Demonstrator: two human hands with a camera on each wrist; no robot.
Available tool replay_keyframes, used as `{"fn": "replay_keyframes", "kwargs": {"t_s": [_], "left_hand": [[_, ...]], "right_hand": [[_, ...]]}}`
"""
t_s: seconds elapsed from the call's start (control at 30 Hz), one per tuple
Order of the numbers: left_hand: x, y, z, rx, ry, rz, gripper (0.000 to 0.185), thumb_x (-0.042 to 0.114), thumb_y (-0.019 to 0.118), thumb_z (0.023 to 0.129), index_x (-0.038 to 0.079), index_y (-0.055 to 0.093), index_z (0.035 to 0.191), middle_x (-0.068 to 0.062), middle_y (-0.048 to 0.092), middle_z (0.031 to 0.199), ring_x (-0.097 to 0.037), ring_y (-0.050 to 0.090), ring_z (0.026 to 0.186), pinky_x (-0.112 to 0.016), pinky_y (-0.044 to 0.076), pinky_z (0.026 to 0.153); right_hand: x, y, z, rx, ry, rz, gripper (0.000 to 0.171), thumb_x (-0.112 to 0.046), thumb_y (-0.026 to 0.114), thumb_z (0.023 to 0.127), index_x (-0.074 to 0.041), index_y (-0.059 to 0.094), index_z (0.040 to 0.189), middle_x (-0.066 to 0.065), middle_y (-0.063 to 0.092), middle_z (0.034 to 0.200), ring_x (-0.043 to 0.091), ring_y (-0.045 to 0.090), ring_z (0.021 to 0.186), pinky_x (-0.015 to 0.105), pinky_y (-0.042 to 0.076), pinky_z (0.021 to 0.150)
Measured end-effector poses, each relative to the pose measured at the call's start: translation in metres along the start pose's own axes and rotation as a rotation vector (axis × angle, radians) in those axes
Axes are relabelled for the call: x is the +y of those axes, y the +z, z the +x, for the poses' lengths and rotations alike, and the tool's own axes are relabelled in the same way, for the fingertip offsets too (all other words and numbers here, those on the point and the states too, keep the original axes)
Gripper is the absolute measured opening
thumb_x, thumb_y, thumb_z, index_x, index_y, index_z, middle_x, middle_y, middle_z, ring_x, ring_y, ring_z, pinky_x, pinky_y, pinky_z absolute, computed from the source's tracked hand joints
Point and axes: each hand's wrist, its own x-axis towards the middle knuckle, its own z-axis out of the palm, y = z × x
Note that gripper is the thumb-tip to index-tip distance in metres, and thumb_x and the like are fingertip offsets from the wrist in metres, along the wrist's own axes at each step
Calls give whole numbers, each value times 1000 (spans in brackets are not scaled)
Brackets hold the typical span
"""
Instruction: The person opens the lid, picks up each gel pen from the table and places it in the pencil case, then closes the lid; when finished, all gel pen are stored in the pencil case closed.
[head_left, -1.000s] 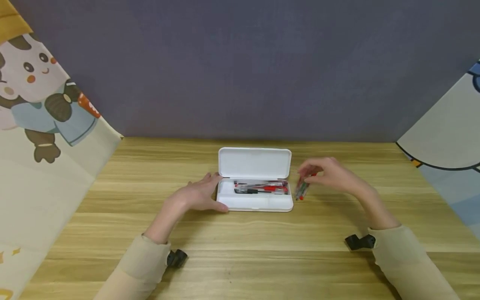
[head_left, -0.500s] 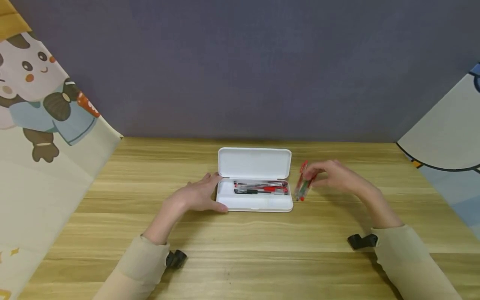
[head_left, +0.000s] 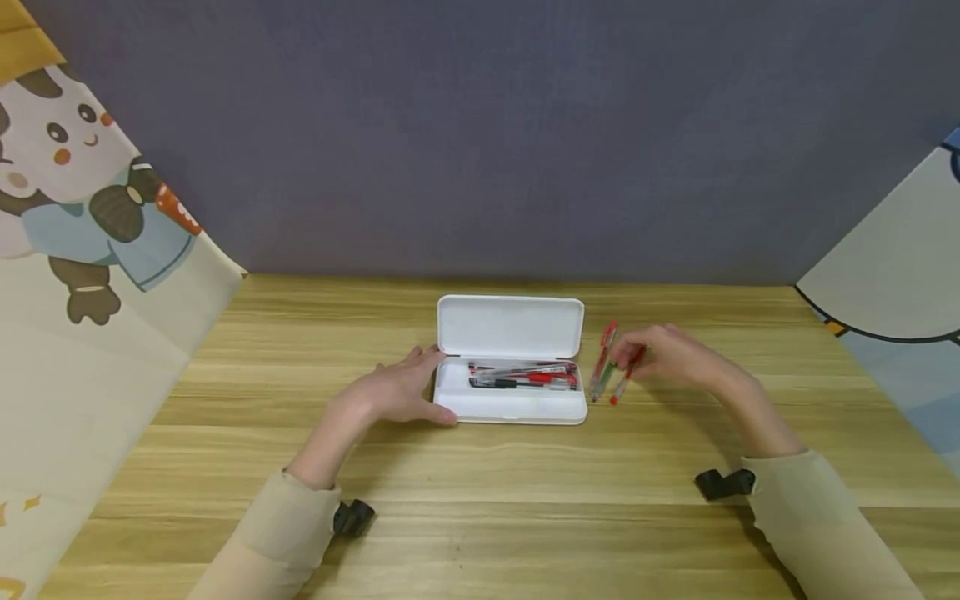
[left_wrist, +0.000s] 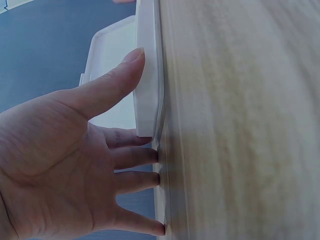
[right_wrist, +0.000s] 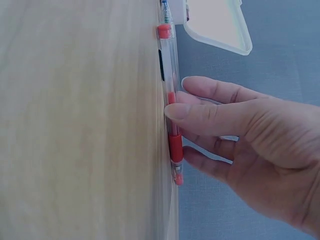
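Pens [head_left: 606,371], 3 lying beside the open case [head_left: 512,360] toward the surface's far edge, long axes near-to-far, under the right hand [head_left: 663,357] whose fingers [right_wrist: 200,111] pinch 1; left hand [head_left: 397,390] flat, steadying the case.

Bare table [head_left: 525,500] in front, open passage. Pencil case [head_left: 510,367] mid-table, raised lid blocking behind; 3 pens [head_left: 611,367] just right of it.
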Motion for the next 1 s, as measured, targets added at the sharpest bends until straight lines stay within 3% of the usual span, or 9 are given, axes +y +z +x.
{"fn": "replay_keyframes", "kwargs": {"t_s": [0.4,0.7,0.83,1.0], "left_hand": [[1,0,-1,-5,1,-6,108,50,77,88,7,15,165,-17,9,174,-38,8,162,-77,9,123],[0,0,0,2,6,0,108,49,78,88,7,16,165,-18,10,174,-39,9,162,-78,10,122],[0,0,0,1,6,-1,108,50,77,88,7,15,165,-18,10,174,-39,8,162,-77,10,122],[0,1,1,-1,6,0,108,50,77,88,7,15,165,-17,10,174,-39,8,162,-78,10,122]], "right_hand": [[1,1,-1,-44,-18,-39,24,11,74,85,-11,72,94,-1,70,82,12,63,78,27,55,69],[-3,-3,-5,-80,-41,-11,30,13,68,86,-16,70,92,-2,67,83,11,58,77,22,50,67],[-7,-8,-7,-34,-74,7,25,11,66,89,-12,71,95,0,68,84,12,60,77,26,53,67],[-16,-12,-9,76,-107,-34,19,6,70,92,-9,70,103,4,71,94,15,68,88,29,59,75]]}}
